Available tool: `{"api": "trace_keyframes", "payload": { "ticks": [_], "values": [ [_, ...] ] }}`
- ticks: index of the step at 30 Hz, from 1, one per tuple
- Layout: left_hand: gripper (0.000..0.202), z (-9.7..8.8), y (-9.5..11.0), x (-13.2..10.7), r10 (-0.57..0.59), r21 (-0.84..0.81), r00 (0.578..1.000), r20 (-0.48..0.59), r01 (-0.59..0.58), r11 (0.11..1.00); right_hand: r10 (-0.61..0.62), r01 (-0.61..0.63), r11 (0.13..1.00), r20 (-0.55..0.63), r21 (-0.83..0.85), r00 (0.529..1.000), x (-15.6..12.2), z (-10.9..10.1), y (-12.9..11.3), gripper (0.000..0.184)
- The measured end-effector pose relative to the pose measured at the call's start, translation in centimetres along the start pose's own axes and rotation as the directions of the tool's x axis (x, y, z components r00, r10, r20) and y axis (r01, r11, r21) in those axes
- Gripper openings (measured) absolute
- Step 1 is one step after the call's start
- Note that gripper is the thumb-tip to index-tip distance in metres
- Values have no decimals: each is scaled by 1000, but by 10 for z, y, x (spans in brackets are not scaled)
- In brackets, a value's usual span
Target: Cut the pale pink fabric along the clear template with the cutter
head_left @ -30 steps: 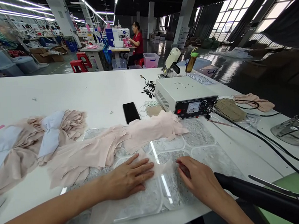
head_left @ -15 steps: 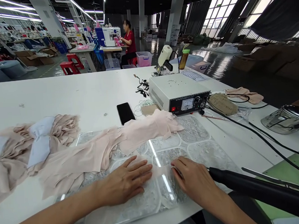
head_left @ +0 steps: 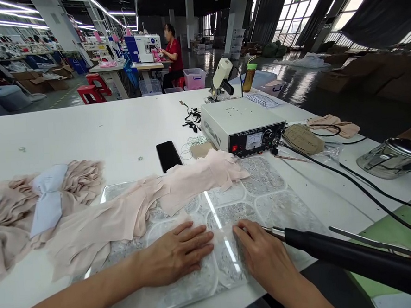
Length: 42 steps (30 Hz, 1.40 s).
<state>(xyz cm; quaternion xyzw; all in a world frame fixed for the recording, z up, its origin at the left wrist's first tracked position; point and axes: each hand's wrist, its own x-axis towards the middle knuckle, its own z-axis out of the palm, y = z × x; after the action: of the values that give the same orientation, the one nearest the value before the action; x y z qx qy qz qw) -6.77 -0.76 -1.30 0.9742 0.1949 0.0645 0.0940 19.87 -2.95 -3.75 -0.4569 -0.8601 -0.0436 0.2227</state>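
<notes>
On a clear patterned mat (head_left: 285, 205), my left hand (head_left: 178, 255) lies flat with its fingers stretched, pressing a thin, pale sheer piece of fabric (head_left: 222, 239). My right hand (head_left: 267, 257) is closed beside it at the fabric's right end, thumb and forefinger together. A tool with a thick black handle (head_left: 336, 250) and thin metal front runs into this hand's grip; its tip is hidden under the fingers. Beyond both hands, light pink fabric pieces (head_left: 200, 177) lie in an overlapping row.
Tied beige fabric bundles (head_left: 48, 196) lie at the left. A phone (head_left: 169, 156), a control box (head_left: 245, 123) with a black cable (head_left: 332, 172), and a glass jar (head_left: 393, 156) are on the white table (head_left: 68, 134). Farther off, a person in red (head_left: 174, 53) sits at a sewing machine.
The view has shifted slightly. My left hand has moved a little to the right across the mat, nearer my right hand. More of the tool's metal front shows beside my right hand.
</notes>
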Motion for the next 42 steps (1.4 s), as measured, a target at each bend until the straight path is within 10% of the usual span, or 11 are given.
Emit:
{"api": "trace_keyframes", "payload": {
  "ticks": [42],
  "values": [
    [55,5,-1,28,73,65,997,-27,-71,995,4,-5,999,-18,-53,1000,-20,13,2,56]
  ]
}}
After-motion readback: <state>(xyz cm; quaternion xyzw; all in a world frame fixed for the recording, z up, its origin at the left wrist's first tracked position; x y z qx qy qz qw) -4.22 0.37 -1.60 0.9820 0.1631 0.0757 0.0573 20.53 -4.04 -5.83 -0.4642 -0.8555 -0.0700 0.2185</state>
